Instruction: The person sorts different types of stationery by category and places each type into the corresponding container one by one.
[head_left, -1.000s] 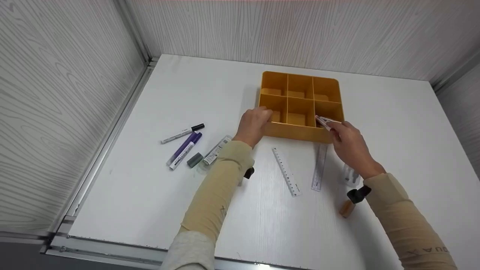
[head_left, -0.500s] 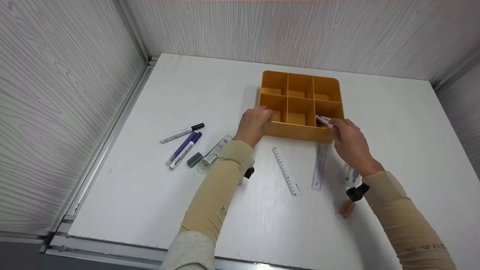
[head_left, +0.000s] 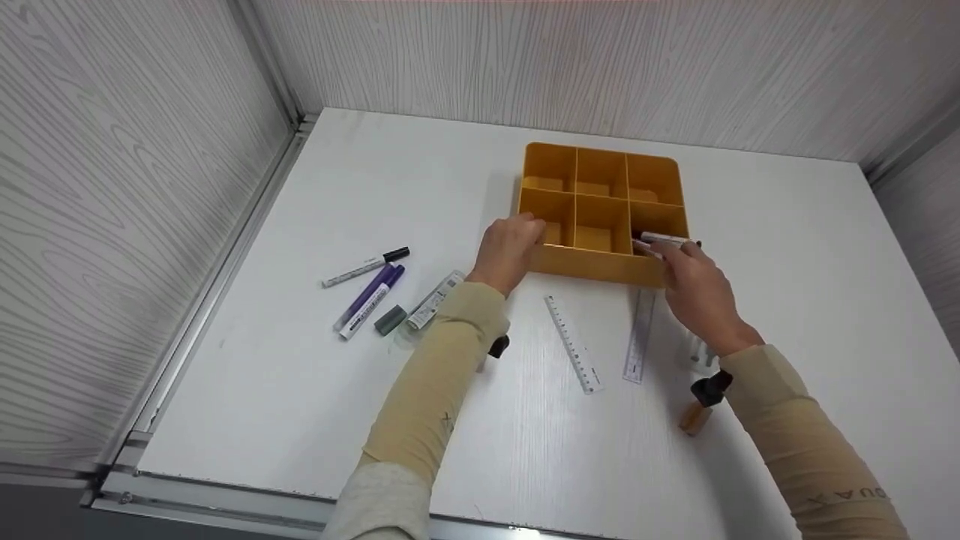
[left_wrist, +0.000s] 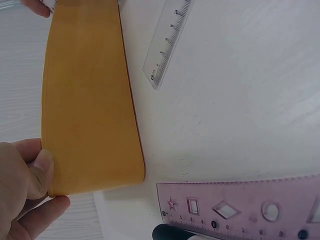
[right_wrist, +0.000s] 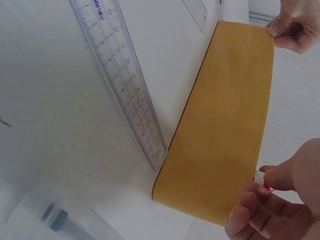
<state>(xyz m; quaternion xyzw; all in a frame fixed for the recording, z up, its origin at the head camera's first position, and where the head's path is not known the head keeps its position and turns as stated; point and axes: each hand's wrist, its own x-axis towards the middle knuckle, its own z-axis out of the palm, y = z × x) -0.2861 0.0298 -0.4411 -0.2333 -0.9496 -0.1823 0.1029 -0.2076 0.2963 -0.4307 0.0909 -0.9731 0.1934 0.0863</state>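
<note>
An orange six-compartment organizer box (head_left: 592, 264) stands toward the back of the table. My left hand (head_left: 506, 251) grips its front left corner, thumb on the outer wall in the left wrist view. At the front right compartment, my right hand (head_left: 699, 292) pinches a slim white pen (head_left: 646, 247) that slants into the box. In the right wrist view a bit of white and red shows between thumb and fingers; the rest is hidden. Another white pen (head_left: 664, 238) with a dark end lies across that compartment, just beyond the fingers.
Two clear rulers, one left (head_left: 574, 345) and one right (head_left: 637, 337), lie before the box. Purple markers (head_left: 367, 300), a black-capped marker (head_left: 367, 268) and a green-capped one (head_left: 390, 320) lie left. A pink ruler (left_wrist: 240, 207) is under the left arm; a brown block (head_left: 694, 418) sits right.
The white pens were bunched together in my right fingers; now one lies apart across the compartment and my hand has dipped slightly. The left hand and box stay put.
</note>
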